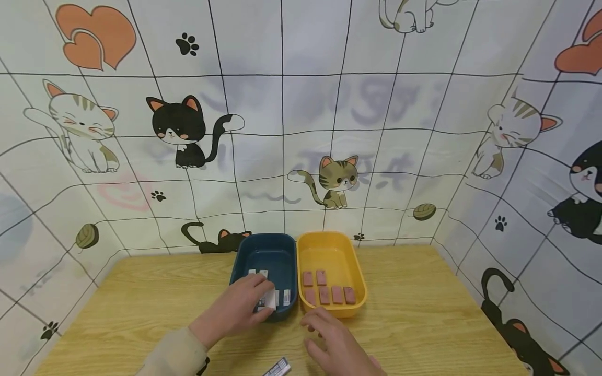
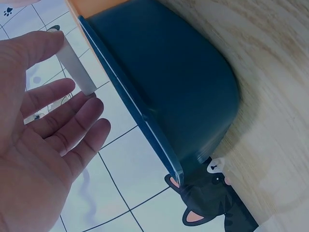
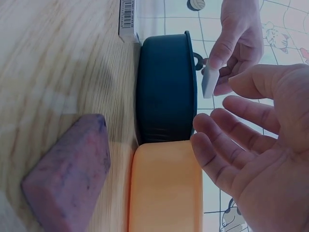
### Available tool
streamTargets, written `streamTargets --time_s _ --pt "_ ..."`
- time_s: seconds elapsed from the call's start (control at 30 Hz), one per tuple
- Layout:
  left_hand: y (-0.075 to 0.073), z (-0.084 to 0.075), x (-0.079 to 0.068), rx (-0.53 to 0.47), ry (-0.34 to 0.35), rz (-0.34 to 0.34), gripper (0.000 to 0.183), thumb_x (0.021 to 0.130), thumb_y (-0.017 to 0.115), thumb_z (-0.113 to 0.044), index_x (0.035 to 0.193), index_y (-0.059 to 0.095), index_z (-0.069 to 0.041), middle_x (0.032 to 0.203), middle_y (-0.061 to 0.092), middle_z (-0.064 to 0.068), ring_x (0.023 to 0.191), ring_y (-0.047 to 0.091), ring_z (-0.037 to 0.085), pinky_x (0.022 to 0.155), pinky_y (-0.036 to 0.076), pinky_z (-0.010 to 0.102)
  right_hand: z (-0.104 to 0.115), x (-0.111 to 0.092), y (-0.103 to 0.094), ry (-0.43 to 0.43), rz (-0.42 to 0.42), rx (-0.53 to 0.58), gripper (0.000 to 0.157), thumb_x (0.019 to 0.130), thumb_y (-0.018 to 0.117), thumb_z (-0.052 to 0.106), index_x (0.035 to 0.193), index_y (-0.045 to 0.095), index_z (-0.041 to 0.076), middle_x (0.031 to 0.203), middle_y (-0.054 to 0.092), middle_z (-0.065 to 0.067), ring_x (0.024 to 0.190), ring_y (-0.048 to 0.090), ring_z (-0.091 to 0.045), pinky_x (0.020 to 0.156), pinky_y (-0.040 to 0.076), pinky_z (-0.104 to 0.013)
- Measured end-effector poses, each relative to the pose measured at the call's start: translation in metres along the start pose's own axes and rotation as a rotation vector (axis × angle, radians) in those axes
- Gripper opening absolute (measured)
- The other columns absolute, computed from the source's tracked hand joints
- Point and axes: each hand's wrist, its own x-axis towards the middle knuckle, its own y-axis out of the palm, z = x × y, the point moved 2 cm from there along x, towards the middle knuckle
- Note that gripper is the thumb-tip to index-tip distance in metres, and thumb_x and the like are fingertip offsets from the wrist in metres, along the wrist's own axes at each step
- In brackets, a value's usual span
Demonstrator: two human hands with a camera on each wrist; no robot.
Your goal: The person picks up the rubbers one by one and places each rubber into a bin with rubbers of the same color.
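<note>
My left hand point(image 1: 235, 305) is over the near left part of the blue bin point(image 1: 268, 245). Between thumb and fingertips it pinches a small white block point(image 2: 76, 66), held above the rim in the left wrist view. Several similar white blocks lie on the bin's floor, some hidden by the hand. My right hand point(image 1: 336, 339) hovers in front of the yellow bin point(image 1: 329, 243), fingers loosely bent and holding nothing. Close by on the table lies a pink block point(image 3: 72, 169), mostly hidden behind that hand in the head view. Several pink blocks point(image 1: 337, 295) lie inside the yellow bin.
A white block with printed sides point(image 1: 278, 367) lies on the wooden table point(image 1: 423, 313) near the front edge, between the hands. The two bins stand side by side against a cloth backdrop point(image 1: 282, 104) printed with cats and grid lines.
</note>
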Motion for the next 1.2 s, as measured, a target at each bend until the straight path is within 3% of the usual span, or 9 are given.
streamTargets --time_s 0.13,0.23,0.47,0.97,1.2 --pt "-0.002 0.001 0.005 0.006 -0.001 0.015 0.037 0.091 0.078 -0.032 0.118 0.069 -0.009 0.115 0.067 0.006 0.104 0.064 0.021 0.092 0.057 0.040 0.001 0.002 -0.003 0.050 0.027 0.001 0.024 0.099 0.066 0.016 0.122 0.067 0.022 0.118 0.062 0.004 0.096 0.059 -0.010 0.082 0.055 -0.029" --pt "-0.002 0.003 0.009 0.013 0.004 0.019 0.038 0.091 0.079 -0.032 0.118 0.068 -0.008 0.116 0.067 0.008 0.103 0.064 0.023 0.090 0.057 0.040 0.002 0.003 -0.005 0.083 0.044 0.011 0.024 0.099 0.066 0.018 0.123 0.067 0.022 0.118 0.061 0.004 0.096 0.059 -0.010 0.083 0.055 -0.030" --pt "0.002 0.009 0.019 0.028 0.005 0.036 0.040 0.090 0.081 -0.035 0.117 0.069 -0.008 0.107 0.064 0.003 0.091 0.056 0.015 0.080 0.055 0.034 0.003 0.004 -0.006 0.020 0.002 0.014 0.025 0.099 0.067 0.014 0.123 0.067 0.021 0.119 0.062 0.003 0.096 0.060 -0.012 0.082 0.056 -0.032" --pt "0.008 0.021 0.040 0.043 -0.056 0.160 0.039 0.093 0.078 -0.034 0.120 0.068 -0.008 0.111 0.065 0.006 0.098 0.059 0.020 0.086 0.057 0.038 0.008 0.008 -0.014 0.064 0.013 -0.028 0.025 0.100 0.067 0.020 0.124 0.067 0.024 0.126 0.062 0.007 0.102 0.059 -0.011 0.090 0.055 -0.030" --pt "0.010 0.023 0.047 0.057 -0.023 0.173 0.038 0.093 0.077 -0.034 0.119 0.068 -0.009 0.111 0.065 0.006 0.098 0.061 0.021 0.087 0.057 0.038 0.011 0.008 -0.015 0.025 -0.039 -0.068 0.024 0.099 0.066 0.017 0.122 0.068 0.023 0.126 0.062 0.009 0.109 0.057 -0.006 0.098 0.054 -0.035"
